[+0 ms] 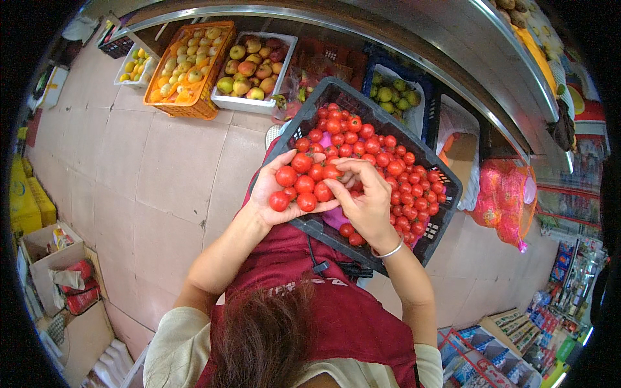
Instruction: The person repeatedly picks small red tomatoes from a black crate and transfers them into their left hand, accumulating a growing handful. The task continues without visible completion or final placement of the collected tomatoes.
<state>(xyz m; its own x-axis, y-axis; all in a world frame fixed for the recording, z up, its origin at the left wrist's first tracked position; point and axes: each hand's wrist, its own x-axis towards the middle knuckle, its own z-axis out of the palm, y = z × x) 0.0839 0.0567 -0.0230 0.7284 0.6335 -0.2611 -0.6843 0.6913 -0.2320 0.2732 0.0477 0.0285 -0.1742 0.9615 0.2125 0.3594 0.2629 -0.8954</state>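
A black plastic crate (310,224) full of small red cherry tomatoes (406,186) sits right in front of me, tilted in the view. Pink-purple lining (335,218) shows between the fruit. Over the crate's near left side, my left hand (271,199) is cupped palm up around a heap of several cherry tomatoes (304,184). My right hand (366,194) reaches in from the other side, thumb and fingertips pinched on a tomato (332,172) at the heap's right edge. A bangle circles the right wrist.
Beyond the crate stand an orange crate of yellowish fruit (187,63), a white foam box of apples (250,68) and a box of green fruit (395,94). A metal-edged shelf (339,24) overhangs them. Red net bags (502,199) lie right; cardboard boxes (53,262) stand left on the tiled floor (165,160).
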